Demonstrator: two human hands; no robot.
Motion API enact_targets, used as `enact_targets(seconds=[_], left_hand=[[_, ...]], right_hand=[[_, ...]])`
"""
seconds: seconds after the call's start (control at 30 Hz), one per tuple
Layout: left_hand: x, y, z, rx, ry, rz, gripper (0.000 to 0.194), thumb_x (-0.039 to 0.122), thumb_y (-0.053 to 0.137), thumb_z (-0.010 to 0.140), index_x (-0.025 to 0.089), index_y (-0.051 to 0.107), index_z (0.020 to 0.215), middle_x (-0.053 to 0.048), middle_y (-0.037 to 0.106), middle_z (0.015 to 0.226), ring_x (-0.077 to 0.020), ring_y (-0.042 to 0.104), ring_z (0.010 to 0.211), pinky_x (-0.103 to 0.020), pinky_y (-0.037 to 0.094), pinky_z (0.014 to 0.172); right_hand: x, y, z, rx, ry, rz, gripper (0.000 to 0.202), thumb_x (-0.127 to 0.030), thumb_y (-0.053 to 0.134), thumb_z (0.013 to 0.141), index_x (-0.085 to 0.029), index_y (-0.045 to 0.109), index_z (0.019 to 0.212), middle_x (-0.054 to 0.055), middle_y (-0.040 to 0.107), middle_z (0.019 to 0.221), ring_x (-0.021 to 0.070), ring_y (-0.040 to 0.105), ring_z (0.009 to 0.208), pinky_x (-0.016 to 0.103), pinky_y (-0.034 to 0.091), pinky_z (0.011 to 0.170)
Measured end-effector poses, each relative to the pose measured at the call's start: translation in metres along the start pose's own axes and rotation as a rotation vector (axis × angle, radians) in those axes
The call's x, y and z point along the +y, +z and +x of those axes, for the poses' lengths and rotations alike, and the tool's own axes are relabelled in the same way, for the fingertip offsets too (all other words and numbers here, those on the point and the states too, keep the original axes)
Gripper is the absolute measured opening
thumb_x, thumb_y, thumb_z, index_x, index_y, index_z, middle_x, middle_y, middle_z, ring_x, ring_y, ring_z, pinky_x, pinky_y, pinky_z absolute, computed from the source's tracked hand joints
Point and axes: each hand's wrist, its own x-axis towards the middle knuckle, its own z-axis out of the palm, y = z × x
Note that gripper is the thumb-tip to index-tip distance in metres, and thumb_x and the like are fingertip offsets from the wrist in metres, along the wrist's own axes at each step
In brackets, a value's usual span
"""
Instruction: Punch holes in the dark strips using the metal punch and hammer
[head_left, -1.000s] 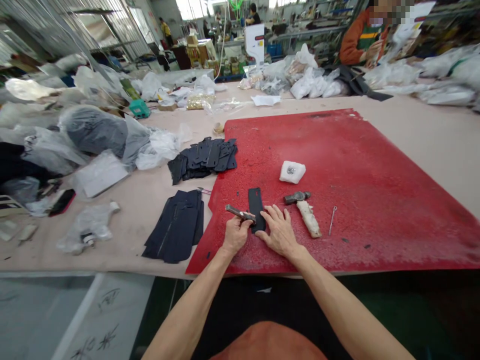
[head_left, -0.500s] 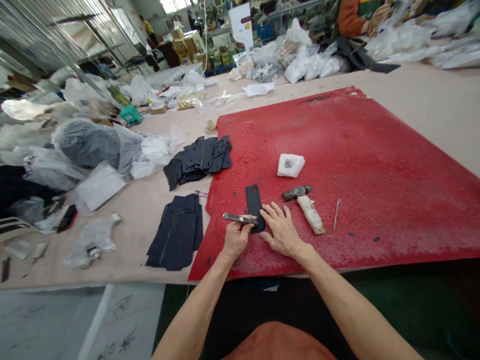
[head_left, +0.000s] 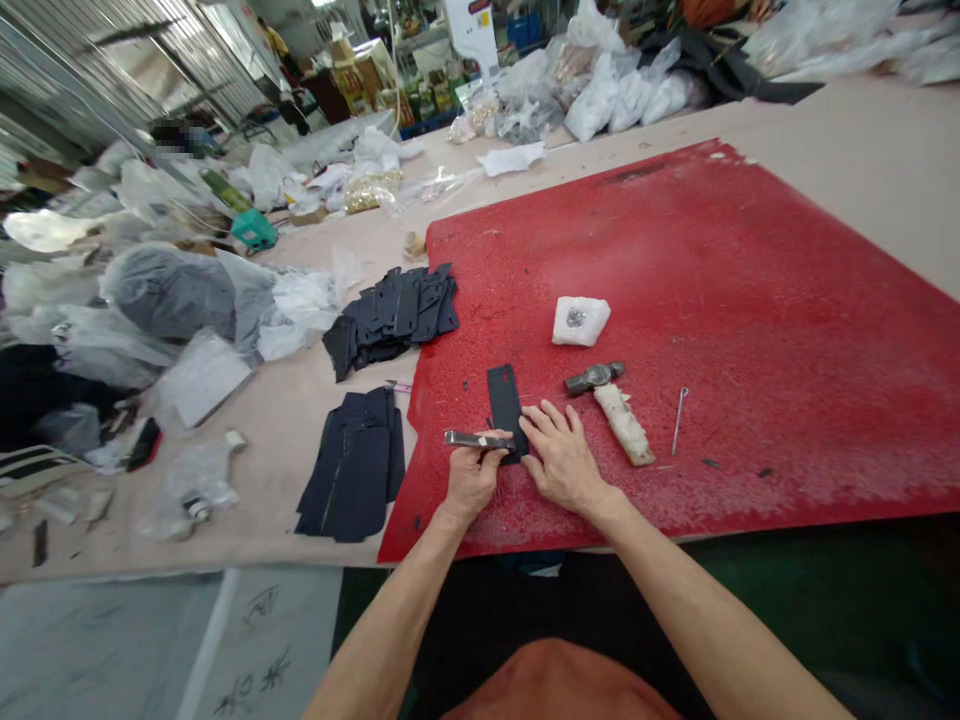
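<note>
A dark flat piece (head_left: 505, 395) lies on the red mat (head_left: 712, 300). My left hand (head_left: 474, 480) is closed on a slim metal tool (head_left: 469, 438), whose right end lies over the lower part of the piece. Fingers spread, my right hand (head_left: 559, 455) rests on the mat, its fingertips touching the piece's right edge. To the right lie a hammer (head_left: 622, 425) with a wrapped handle and a thin metal rod (head_left: 679, 420) with a looped end. Behind them sits a white block (head_left: 581, 321) with small shiny bits on it.
Left of the mat are a neat stack of dark pieces (head_left: 352, 470) and a loose heap of dark pieces (head_left: 397, 310). Plastic bags (head_left: 172, 290) cover the table's left side; more bags (head_left: 600, 90) lie along the back. Part of another person shows at the top right.
The view has shifted slightly, so the back of the table sits higher in the picture. Both hands keep nearly the same places at the dark piece.
</note>
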Motion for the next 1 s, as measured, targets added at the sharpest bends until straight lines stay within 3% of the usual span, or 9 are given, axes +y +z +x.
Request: enact_targets(seconds=[0.4, 1.0], left_hand=[[0.0011, 0.0047, 0.0002, 0.021, 0.101, 0.142, 0.018, 0.017, 0.058, 0.086, 0.019, 0.072, 0.097, -0.005, 0.075, 0.096, -0.0189, 0.071, 0.092, -0.035, 0.056, 0.091], [0.004, 0.0013, -0.0056, 0.042, 0.045, 0.107, 0.019, 0.022, 0.055, 0.09, 0.019, 0.071, 0.099, -0.006, 0.074, 0.096, -0.0178, 0.069, 0.089, -0.032, 0.058, 0.083]], right_hand=[[-0.0013, -0.0015, -0.0002, 0.012, 0.0, -0.001, 0.052, -0.026, 0.054, 0.085, -0.017, 0.049, 0.136, 0.01, 0.045, 0.146, 0.0329, 0.029, 0.138, 0.057, 0.013, 0.115], [-0.0004, -0.0028, -0.0011, 0.023, -0.011, 0.015, 0.052, -0.027, 0.056, 0.083, -0.018, 0.051, 0.134, 0.01, 0.047, 0.145, 0.032, 0.029, 0.138, 0.057, 0.014, 0.114]])
